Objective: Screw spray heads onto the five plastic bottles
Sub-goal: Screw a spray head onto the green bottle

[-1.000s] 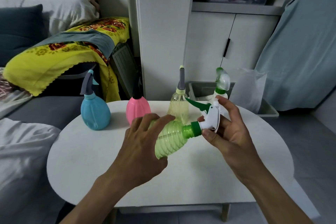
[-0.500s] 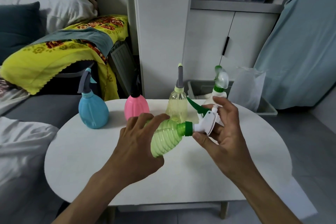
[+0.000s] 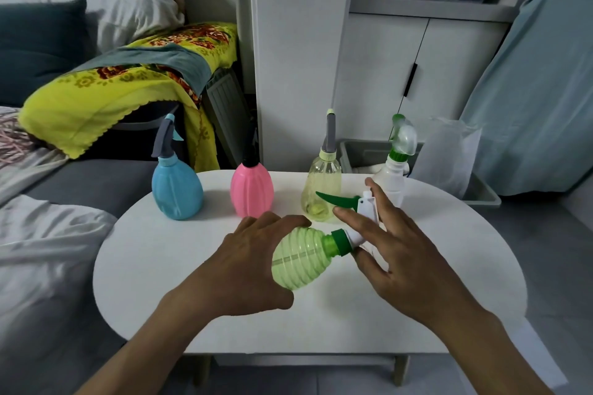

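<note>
Fingers of the right hand (image 3: 401, 253), curled round the white spray head with green trigger (image 3: 359, 212) half a second ago, are now straightened, only touching it. The ribbed light-green plastic bottle (image 3: 300, 261) is gripped by the left hand (image 3: 247, 263) and held tilted above the white oval bench (image 3: 160, 282), neck pointing right, head seated on its green collar. No writing is legible.
</note>
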Demonstrator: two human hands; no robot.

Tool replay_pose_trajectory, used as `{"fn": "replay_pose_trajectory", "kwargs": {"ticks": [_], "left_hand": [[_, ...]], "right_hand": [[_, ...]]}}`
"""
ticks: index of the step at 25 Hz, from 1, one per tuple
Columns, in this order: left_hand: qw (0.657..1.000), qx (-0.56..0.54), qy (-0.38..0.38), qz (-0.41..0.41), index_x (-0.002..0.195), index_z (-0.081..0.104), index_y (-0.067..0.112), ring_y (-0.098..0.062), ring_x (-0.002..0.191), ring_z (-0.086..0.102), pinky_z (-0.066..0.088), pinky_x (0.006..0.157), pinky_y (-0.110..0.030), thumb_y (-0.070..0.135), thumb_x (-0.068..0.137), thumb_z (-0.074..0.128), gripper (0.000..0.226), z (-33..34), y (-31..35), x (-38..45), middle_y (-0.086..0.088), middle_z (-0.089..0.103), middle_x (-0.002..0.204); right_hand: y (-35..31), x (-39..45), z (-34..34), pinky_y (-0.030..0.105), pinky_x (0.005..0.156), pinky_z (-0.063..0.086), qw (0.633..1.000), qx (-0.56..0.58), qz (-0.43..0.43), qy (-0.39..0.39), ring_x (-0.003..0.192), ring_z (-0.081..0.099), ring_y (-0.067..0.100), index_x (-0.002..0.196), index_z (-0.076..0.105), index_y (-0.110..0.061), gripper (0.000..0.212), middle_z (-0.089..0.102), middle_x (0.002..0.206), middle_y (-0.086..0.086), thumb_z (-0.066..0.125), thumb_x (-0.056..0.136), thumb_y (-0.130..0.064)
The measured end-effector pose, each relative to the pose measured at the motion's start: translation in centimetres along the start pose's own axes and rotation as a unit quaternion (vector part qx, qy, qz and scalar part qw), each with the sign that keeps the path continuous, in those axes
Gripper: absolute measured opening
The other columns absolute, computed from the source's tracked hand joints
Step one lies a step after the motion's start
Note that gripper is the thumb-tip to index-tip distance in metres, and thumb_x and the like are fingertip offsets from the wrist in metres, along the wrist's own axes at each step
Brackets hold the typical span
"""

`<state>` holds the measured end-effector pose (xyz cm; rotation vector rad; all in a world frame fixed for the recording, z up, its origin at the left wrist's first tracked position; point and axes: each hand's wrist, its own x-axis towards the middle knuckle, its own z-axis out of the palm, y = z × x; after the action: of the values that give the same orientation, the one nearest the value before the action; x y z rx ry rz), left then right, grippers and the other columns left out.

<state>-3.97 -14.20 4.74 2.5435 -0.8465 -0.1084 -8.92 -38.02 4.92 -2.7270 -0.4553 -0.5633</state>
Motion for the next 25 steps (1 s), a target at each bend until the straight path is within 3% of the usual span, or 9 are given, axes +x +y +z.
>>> {"fn": "replay_pose_trajectory", "kwargs": {"ticks": [2,4,8,11,15,17,19,22,25], "left_hand": [[0.999,-0.028,-0.017,0.003,0.132,0.025,0.055,-0.005,0.108,0.043,0.046,0.09,-0.028,0.045,0.056,0.079,0.094,-0.2,-0.1,-0.1,0.022,0.045,0.121],[0.998,-0.06,-0.024,0.01,0.13,0.022,0.058,-0.001,0.109,0.045,0.046,0.087,-0.024,0.048,0.056,0.078,0.093,-0.5,0.0,-0.2,0.025,0.045,0.122],[0.995,-0.095,-0.013,0.027,0.123,0.03,0.056,0.001,0.101,0.054,0.05,0.075,-0.02,0.046,0.054,0.081,0.086,-1.2,0.4,-0.3,0.031,0.049,0.113],[0.994,-0.1,0.006,0.043,0.126,0.038,0.052,0.0,0.107,0.052,0.051,0.083,-0.022,0.043,0.053,0.084,0.087,-2.0,0.2,-0.6,0.028,0.048,0.117],[0.994,-0.095,0.027,0.043,0.13,0.041,0.049,0.003,0.109,0.05,0.051,0.085,-0.024,0.039,0.053,0.086,0.09,-3.3,-0.5,-1.0,0.026,0.049,0.119],[0.996,-0.073,0.03,0.051,0.131,0.042,0.046,0.0,0.111,0.051,0.051,0.09,-0.028,0.04,0.053,0.086,0.09,-3.5,-0.4,-1.2,0.024,0.05,0.121],[0.996,-0.043,0.033,0.064,0.134,0.043,0.042,-0.005,0.114,0.051,0.05,0.096,-0.035,0.041,0.055,0.085,0.09,-3.4,-0.2,-1.2,0.02,0.051,0.124],[0.997,0.009,0.028,0.074,0.138,0.039,0.042,-0.007,0.115,0.047,0.047,0.097,-0.039,0.046,0.056,0.081,0.091,-3.3,-0.1,-1.3,0.018,0.048,0.126],[0.995,0.062,0.014,0.074,0.138,0.032,0.048,-0.006,0.111,0.04,0.044,0.096,-0.034,0.047,0.056,0.076,0.093,-3.2,-0.1,-1.5,0.021,0.041,0.127]], "right_hand": [[0.3,-0.1,0.0,0.039,0.1,0.038,1.0,0.005,-0.023,0.013,0.141,0.035,0.037,0.142,0.05,-0.027,0.053,0.019,0.162,0.013,0.062,0.091,-0.019],[0.4,0.0,0.0,0.043,0.106,0.036,0.998,0.004,-0.046,0.039,0.146,0.024,0.03,0.141,0.051,-0.022,0.046,0.012,0.165,0.009,0.053,0.096,-0.02],[0.6,0.4,-0.2,0.058,0.115,0.024,0.984,-0.101,-0.111,0.091,0.149,0.016,0.037,0.138,0.054,-0.011,0.042,0.023,0.16,0.009,0.045,0.099,-0.023],[0.4,0.5,-0.5,0.055,0.118,0.016,0.978,-0.128,-0.141,0.088,0.149,0.019,0.034,0.138,0.053,-0.008,0.044,0.038,0.156,0.011,0.043,0.098,-0.022],[-0.4,0.1,-0.1,0.042,0.118,0.024,0.989,-0.023,-0.128,0.077,0.139,0.039,0.019,0.132,0.053,-0.012,0.038,0.056,0.139,0.006,0.046,0.098,-0.026],[-0.9,-0.3,0.1,0.022,0.111,0.031,0.99,0.1,-0.081,0.05,0.134,0.04,0.001,0.129,0.049,-0.023,0.035,0.054,0.133,-0.015,0.05,0.095,-0.028],[-1.2,-0.7,0.3,0.008,0.092,0.038,0.979,0.203,-0.028,0.014,0.12,0.05,-0.001,0.124,0.047,-0.034,0.035,0.052,0.125,-0.027,0.057,0.091,-0.034],[-0.9,-0.6,0.2,0.012,0.08,0.044,0.974,0.225,-0.01,-0.015,0.103,0.058,0.006,0.115,0.048,-0.04,0.035,0.055,0.112,-0.027,0.066,0.085,-0.04],[-0.6,-0.3,0.2,0.015,0.078,0.044,0.982,0.168,-0.07,-0.045,0.097,0.055,0.004,0.111,0.049,-0.035,0.029,0.05,0.109,-0.026,0.066,0.087,-0.032]]}}
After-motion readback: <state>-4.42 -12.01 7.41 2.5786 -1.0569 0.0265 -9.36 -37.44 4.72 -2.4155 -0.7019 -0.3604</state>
